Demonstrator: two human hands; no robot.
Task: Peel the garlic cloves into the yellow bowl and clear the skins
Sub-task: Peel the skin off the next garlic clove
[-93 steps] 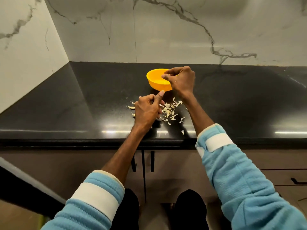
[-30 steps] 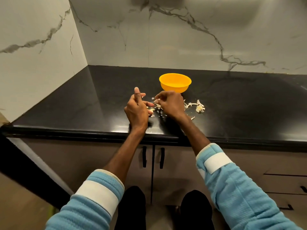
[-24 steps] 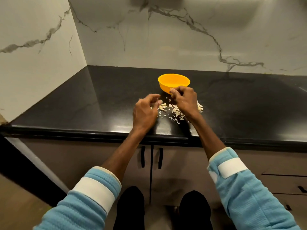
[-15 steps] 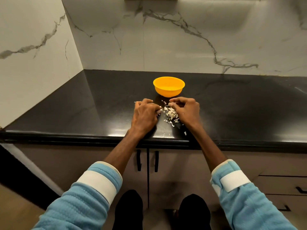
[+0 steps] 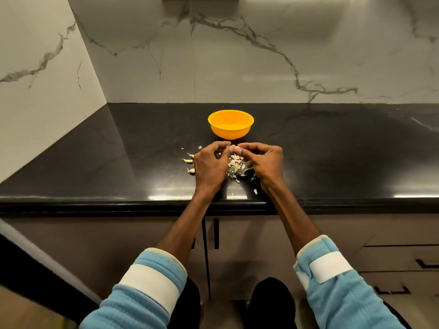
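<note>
both hands, left hand (image 5: 209, 163) & right hand (image 5: 264, 160), pinch one garlic clove (image 5: 232, 147) betw fingertips, over skins (image 5: 235, 166), yellow bowl (image 5: 230, 124) just beyond for the drop.

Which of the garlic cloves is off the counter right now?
The small pale garlic clove pinched between left hand and right hand; the other cloves lie on the black stone countertop beside the left hand.

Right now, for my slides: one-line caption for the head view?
Left hand and right hand pinch a clove above skins, before the bowl on the counter.
</note>
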